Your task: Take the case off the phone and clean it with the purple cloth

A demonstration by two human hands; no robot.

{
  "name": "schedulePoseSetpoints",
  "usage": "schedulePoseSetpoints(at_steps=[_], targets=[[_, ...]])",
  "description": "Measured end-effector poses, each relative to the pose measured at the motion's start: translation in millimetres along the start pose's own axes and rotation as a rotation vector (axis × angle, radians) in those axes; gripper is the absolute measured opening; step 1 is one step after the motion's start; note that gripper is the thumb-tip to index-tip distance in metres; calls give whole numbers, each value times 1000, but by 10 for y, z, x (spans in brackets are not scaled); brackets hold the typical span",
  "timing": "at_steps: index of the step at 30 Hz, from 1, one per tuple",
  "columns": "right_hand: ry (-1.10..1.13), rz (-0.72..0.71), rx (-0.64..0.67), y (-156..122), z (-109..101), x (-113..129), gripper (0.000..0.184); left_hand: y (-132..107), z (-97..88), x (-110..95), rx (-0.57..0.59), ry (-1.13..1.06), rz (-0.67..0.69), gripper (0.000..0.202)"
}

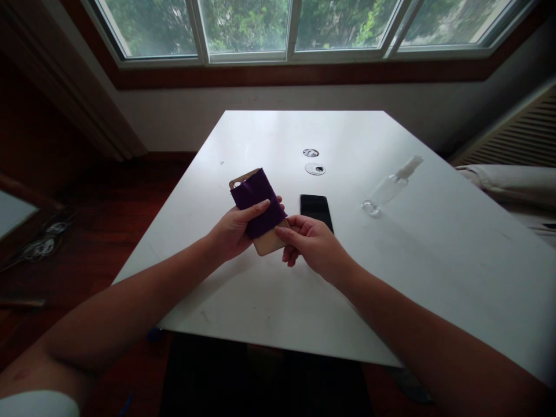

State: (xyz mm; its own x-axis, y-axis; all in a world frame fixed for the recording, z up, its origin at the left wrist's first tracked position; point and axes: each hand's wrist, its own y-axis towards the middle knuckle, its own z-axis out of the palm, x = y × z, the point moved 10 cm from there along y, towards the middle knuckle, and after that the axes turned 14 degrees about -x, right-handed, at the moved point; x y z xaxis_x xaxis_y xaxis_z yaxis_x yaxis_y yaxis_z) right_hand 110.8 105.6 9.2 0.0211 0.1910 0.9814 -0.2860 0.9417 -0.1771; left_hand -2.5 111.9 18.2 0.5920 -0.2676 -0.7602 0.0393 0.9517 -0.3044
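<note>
A tan phone case (268,243) with a camera cutout at its far end is held tilted above the white table (243,307). Over its middle lies a purple cloth (256,200). My left hand (237,229) grips case and cloth together from the left, thumb on top of the cloth. At the near right corner, my right hand (315,240) pinches the case between thumb and fingers. Just beyond the right hand a black phone (316,208) lies flat on the table, its near end partly covered by that hand.
A clear spray bottle (388,188) lies on its side at the right of the table. Farther back are two round cable-hole pieces, an opening (311,153) and a cover (315,169). Windows (247,26) line the far wall; cables (41,249) lie on the floor at left.
</note>
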Motion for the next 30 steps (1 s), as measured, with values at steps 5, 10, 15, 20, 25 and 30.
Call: schedulePoseSetpoints(at_steps=[5,10,15,20,25,30], targets=[[9,-32,-33,5,-13,39,40,-39,26,49,30,35,-18,30],[88,-50,-61,23,-31,88,39,-88,142,113,144,92,-17,32],[103,-46,-53,43,-41,115,44,-80,129,86,100,135,39,31],[50,-3,15,18,19,121,46,-23,14,-67,-20,41,85,27],[-22,14,71,-5,50,76,49,102,-167,-262,-133,-56,159,28],[-95,-30,26,-17,-26,125,46,207,-325,-429,-204,-134,228,25]])
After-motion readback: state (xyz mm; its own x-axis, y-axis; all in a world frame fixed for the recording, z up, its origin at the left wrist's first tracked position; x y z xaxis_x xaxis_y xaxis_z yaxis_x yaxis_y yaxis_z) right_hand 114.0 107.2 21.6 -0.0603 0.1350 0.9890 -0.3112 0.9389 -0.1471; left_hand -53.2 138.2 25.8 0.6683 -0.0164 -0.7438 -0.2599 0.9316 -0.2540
